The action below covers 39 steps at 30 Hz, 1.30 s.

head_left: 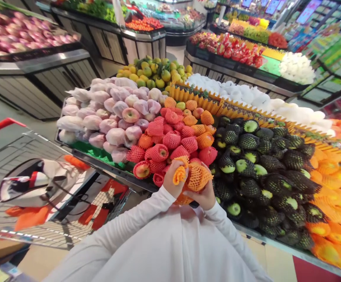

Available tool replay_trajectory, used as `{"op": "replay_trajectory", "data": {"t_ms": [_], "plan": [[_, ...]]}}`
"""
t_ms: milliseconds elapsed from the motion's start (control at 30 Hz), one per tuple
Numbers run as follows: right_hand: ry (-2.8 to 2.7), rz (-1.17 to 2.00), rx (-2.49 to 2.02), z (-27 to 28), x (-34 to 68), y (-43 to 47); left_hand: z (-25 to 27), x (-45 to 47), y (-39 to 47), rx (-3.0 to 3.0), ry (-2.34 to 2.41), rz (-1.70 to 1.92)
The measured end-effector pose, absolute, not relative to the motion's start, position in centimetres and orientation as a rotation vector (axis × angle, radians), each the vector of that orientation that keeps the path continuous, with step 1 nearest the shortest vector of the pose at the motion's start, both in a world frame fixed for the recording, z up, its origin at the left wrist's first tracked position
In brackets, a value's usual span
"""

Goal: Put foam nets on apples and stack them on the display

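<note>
At far left, a wire trolley with a red plastic handle (pixel 4 126) holds a soft cream bag (pixel 44 184) with dark trim. Behind it are smooth, rounded, papery-skinned onions (pixel 14 31), blurred. The left part of the display stand (pixel 114 172), black-rimmed, carries roundish fruit in thin, crinkled pale wraps (pixel 116 136). Just beside these are pinkish-red foam-netted fruit (pixel 171 140), their sleeves stretched into diamond lattices.

In front of them, the left hand (pixel 170 184), in a white sleeve, has its grip pinching a bunched orange foam roll (pixel 178 175), soft and frilled at the end. Close to its right, the orange-netted fruit (pixel 198 177), a rounded shape in springy open mesh, sits raised in the right hand (pixel 207 197), whose grip curls around its side and underside. Whether the roll joins the fruit's net cannot be told.

Further right, black-netted green fruit (pixel 249 188), oblong and glossy where bare, lie heaped. Behind them runs a pleated yellow-orange divider (pixel 194 98), with white-wrapped rounded produce (pixel 229 92) beyond. At far right lie smooth yellow fruit in orange foam sleeves (pixel 335 211).
</note>
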State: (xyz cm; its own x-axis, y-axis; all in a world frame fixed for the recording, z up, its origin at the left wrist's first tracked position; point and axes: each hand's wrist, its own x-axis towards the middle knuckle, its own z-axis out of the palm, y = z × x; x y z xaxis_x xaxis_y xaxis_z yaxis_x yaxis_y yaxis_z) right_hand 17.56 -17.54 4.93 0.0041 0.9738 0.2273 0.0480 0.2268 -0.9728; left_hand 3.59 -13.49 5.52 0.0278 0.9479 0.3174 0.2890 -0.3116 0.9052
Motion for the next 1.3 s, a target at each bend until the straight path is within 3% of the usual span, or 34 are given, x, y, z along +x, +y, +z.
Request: {"op": "replay_trajectory", "data": {"t_ms": [233, 533, 900, 1100, 1200, 1300], "plan": [[-1.002, 1.111, -1.103, 3.8, 15.5, -19.0, 7.5, 0.7, -11.3, 1.825, 1.083, 1.276], [-1.038, 1.18, -1.006, 4.3, 8.4, -17.9, 8.2, -6.1, -11.6, 1.998, 0.955, 1.176], [-0.927, 1.435, -0.98, 6.7, 5.5, -11.2, 9.4, -11.7, -8.7, 1.407, 1.046, 1.23], [-0.685, 1.72, -1.167, 7.0, 7.0, -9.7, 5.6, -14.2, -8.3, 1.19, 1.35, 1.277], [-0.7, 1.579, -1.372, 6.5, 9.9, -7.0, 3.4, -16.1, -7.9, 1.043, 1.378, 1.3], [-0.923, 1.124, -1.479, 7.3, 14.4, -1.4, 2.6, -18.0, -7.4, 1.004, 1.509, 1.351]]}}
